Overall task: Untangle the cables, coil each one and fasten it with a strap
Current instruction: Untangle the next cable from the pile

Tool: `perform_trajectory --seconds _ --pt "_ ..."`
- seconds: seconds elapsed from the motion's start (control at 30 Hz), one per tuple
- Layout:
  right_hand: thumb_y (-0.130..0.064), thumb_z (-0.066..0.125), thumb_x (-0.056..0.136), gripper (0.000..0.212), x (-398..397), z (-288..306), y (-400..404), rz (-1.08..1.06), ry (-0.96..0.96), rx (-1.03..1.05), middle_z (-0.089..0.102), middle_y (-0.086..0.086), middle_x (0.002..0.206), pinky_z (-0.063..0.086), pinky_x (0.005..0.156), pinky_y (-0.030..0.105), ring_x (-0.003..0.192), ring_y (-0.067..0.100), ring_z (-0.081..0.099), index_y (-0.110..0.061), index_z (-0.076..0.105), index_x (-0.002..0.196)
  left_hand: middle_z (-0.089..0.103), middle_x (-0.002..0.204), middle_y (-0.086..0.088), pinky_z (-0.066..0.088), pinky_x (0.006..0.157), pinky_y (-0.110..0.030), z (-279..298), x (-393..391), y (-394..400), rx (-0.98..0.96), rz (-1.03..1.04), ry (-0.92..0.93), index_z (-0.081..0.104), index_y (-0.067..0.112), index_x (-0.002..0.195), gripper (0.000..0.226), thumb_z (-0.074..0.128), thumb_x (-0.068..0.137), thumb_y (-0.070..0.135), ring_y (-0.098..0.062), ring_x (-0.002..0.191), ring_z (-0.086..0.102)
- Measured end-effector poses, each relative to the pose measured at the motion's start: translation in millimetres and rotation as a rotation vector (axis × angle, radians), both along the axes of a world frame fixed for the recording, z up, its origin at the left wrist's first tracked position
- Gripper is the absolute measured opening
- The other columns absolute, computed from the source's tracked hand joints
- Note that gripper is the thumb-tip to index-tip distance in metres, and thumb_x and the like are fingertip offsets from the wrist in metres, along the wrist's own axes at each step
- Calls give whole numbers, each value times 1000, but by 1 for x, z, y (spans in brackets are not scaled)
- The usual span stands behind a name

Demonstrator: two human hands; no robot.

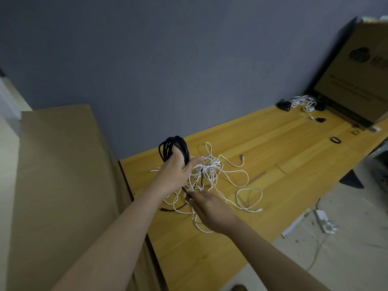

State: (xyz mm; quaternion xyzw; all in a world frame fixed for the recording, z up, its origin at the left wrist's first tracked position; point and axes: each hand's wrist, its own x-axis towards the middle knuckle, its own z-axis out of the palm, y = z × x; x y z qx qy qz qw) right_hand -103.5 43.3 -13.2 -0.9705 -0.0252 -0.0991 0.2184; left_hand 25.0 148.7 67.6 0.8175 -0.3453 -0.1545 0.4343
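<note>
The left hand (178, 171) gripped a black cable coil (174, 149), fingers curled round its lower end above the near-left part of the wooden table (294, 148). The coil stood roughly upright, its long axis running up and slightly away from the person, loops fanning out above the knuckles. A loose black tail dropped from that hand through a tangle of white cables (218, 177) and ended flat on the table near the front edge. The right hand (212, 211) hovered low over the near side of the tangle, fingers extended toward the black tail; whether they pinched it could not be told. The white tangle sprawled on the table just right of the left hand, its loops trailing toward the right.

Well apart, at the far end, lay a small heap of black and white coiled cables (300, 102) beside a large cardboard box (357, 76), with a black strap ring (335, 140) nearer. A blue-grey wall (168, 59) rose behind, another cardboard sheet (58, 175) leaned at the left, and a white power strip (324, 221) lay on the floor.
</note>
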Motion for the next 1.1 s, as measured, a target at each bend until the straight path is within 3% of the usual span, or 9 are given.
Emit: perform_trajectory --seconds 0.1,0.23,0.4,0.53,0.63,0.8,0.97,1.03,1.1 --pt "-31 33 104 37 1 12 -7 -108 -349 -12 61 5 82 36 66 25 75 20 48 -7 62 103 63 88 -7 53 69 -45 -3 1 1 190 -50 -50 33 9 114 78 36 76 78 -22 77 64" --pt "-36 42 101 36 3 32 -25 -240 -475 60 64 2 83 39 68 23 76 18 51 -10 66 98 60 66 4 43 57 -29 3 -11 -4 271 -153 55 39 10 103 59 36 86 66 -9 57 55" --pt "-37 63 87 26 11 50 -45 -446 -308 251 62 0 88 42 65 31 79 17 54 -13 60 95 39 52 8 29 45 -22 14 -14 -4 64 -289 418 42 15 87 62 33 77 75 -9 42 32" --pt "-29 68 86 17 17 34 -76 -387 -160 142 61 -2 83 45 64 36 79 20 53 -12 65 86 41 59 10 27 50 -25 6 -6 -1 179 -292 289 57 5 93 51 60 85 56 -5 45 35" --pt "-25 70 85 11 19 20 -94 -473 -16 141 58 -4 86 47 65 38 77 17 53 -15 69 90 43 57 11 28 49 -24 3 -6 1 237 -312 251 63 8 90 38 60 89 46 -2 42 36" --pt "-27 58 94 20 38 17 -82 -607 153 261 64 6 70 47 58 35 65 28 62 -10 69 91 43 48 12 29 47 -22 13 -8 -4 49 -179 285 62 14 82 28 52 97 36 -2 39 35" --pt "-7 48 94 20 81 90 -79 -791 -347 628 66 3 76 53 73 34 77 23 65 -12 66 86 47 56 13 31 50 -22 14 -9 -12 -66 37 233 54 18 83 28 49 97 41 0 42 41" --pt "-11 51 96 18 90 135 -73 -640 -616 430 66 -2 88 44 75 13 82 5 58 -6 67 100 43 48 15 30 49 -22 17 -5 -13 -182 86 311 52 22 77 27 49 97 39 1 39 39" --pt "-13 53 97 21 87 150 -66 -532 -764 258 66 -2 100 40 78 6 92 2 58 -4 65 111 39 44 14 28 48 -24 18 1 -11 -261 116 367 49 23 73 28 50 97 37 -2 38 36"
